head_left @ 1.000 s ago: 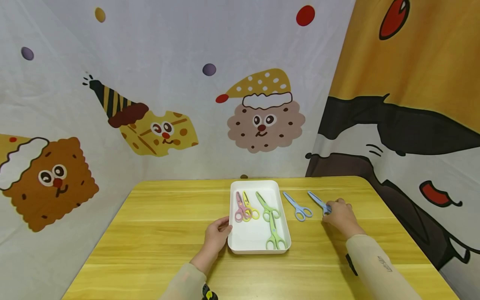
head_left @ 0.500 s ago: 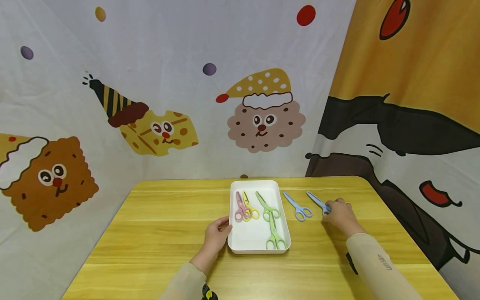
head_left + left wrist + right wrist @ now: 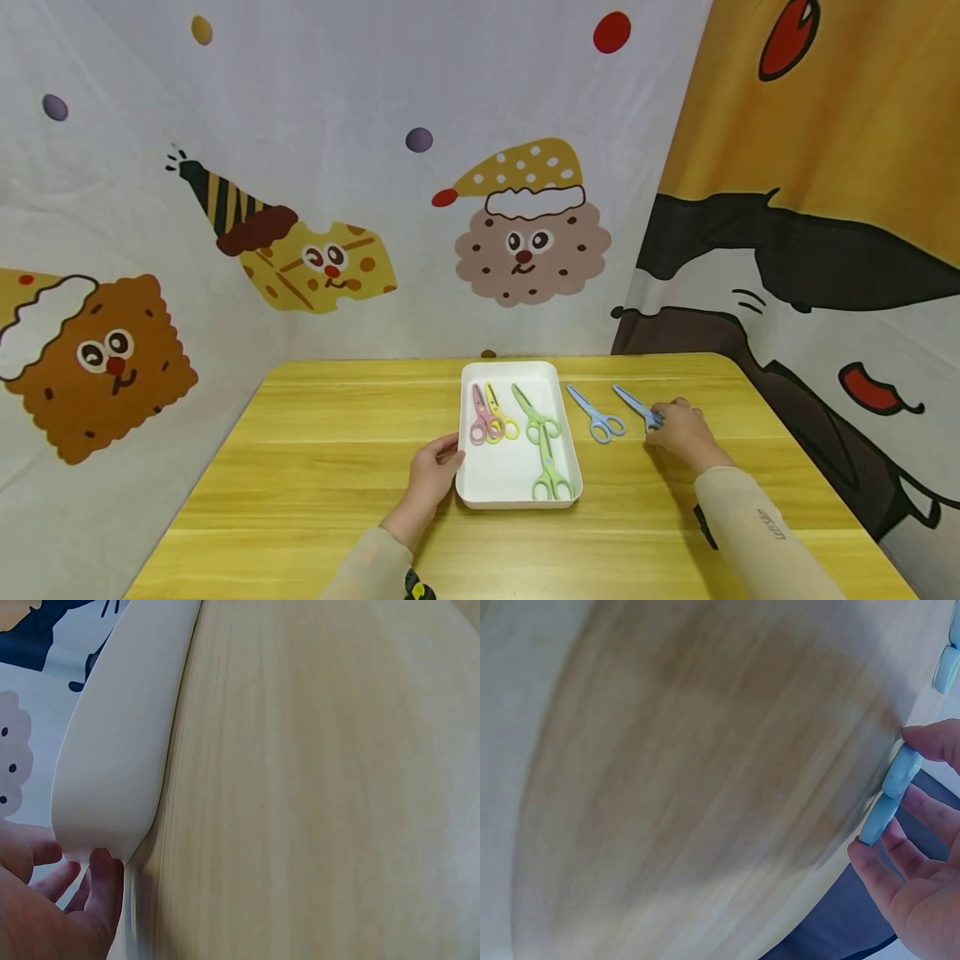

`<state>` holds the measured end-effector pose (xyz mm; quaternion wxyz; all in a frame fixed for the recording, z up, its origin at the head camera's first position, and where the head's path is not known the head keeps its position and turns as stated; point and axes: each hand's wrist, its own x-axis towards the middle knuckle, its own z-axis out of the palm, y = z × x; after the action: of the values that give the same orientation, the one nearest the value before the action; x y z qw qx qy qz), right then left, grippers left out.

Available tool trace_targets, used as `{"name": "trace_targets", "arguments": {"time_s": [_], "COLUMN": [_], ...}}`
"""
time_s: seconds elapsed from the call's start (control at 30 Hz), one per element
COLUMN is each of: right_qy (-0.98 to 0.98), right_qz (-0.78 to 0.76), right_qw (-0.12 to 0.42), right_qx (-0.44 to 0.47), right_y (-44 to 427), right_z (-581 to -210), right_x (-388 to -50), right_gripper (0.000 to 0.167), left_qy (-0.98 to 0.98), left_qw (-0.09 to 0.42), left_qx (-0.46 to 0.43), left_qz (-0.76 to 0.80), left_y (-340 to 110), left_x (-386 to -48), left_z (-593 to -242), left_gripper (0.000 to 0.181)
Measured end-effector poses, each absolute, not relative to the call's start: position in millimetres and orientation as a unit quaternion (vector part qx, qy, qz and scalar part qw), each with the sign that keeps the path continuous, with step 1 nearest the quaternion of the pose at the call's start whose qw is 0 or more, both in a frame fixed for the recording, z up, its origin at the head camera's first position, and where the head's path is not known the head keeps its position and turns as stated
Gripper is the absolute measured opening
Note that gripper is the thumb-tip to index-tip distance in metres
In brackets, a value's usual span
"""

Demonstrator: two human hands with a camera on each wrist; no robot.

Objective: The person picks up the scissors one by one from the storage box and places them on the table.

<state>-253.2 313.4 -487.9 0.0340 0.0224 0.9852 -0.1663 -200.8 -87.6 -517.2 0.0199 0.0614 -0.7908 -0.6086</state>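
My left hand [image 3: 432,477] holds the left side wall of the white tray [image 3: 480,493]; in the left wrist view its fingertips grip the tray's wall [image 3: 124,742]. Inside the tray lie pink scissors [image 3: 480,414] partly over yellow scissors [image 3: 511,427], and two green scissors [image 3: 551,477] that touch. To the right of the tray my right hand [image 3: 686,435] grips the handles of blue scissors [image 3: 632,402], blades pointing away to the left. In the right wrist view thumb and fingers lie around the blue handles [image 3: 901,771].
Another pair of blue scissors [image 3: 595,412] lies on the wooden table [image 3: 322,467] between the tray and my right hand. Behind the table hangs a curtain [image 3: 420,317] with cartoon prints.
The blue scissors in my right hand have shifted very slightly, their tips a little to the left. My left hand and the tray have not visibly moved.
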Motion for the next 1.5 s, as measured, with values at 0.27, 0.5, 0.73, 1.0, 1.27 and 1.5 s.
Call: {"name": "trace_targets", "arguments": {"time_s": [0.27, 0.5, 0.73, 1.0, 1.27, 1.5], "right_qy": [0.986, 0.985, 0.983, 0.983, 0.982, 0.983], "right_qz": [-0.162, -0.165, -0.174, -0.173, -0.175, -0.174], "right_qw": [0.042, 0.044, 0.049, 0.056, 0.063, 0.062], "right_qx": [0.026, 0.024, 0.02, 0.012, 0.013, 0.009], "right_y": [316.5, 314.8, 317.9, 320.4, 319.4, 320.2], "right_z": [-491.7, -489.7, -488.7, -489.2, -486.6, -487.1], "right_x": [-257.4, -257.2, -258.0, -258.2, -258.1, -257.9], "right_gripper": [0.057, 0.056, 0.056, 0.055, 0.056, 0.054], "left_qy": [-0.788, -0.788, -0.789, -0.788, -0.788, -0.789], "left_qw": [0.013, 0.01, 0.009, 0.01, 0.01, 0.01], "left_qx": [0.065, 0.064, 0.065, 0.065, 0.064, 0.063], "left_qz": [-0.613, -0.612, -0.61, -0.613, -0.612, -0.611], "left_y": [-87.8, -88.5, -88.4, -87.9, -88.8, -88.3], "left_x": [-201.7, -202.1, -201.6, -201.0, -201.0, -201.1], "left_z": [-518.2, -519.5, -518.6, -518.3, -517.4, -518.0], "left_gripper": [0.033, 0.033, 0.033, 0.033, 0.032, 0.032]}}
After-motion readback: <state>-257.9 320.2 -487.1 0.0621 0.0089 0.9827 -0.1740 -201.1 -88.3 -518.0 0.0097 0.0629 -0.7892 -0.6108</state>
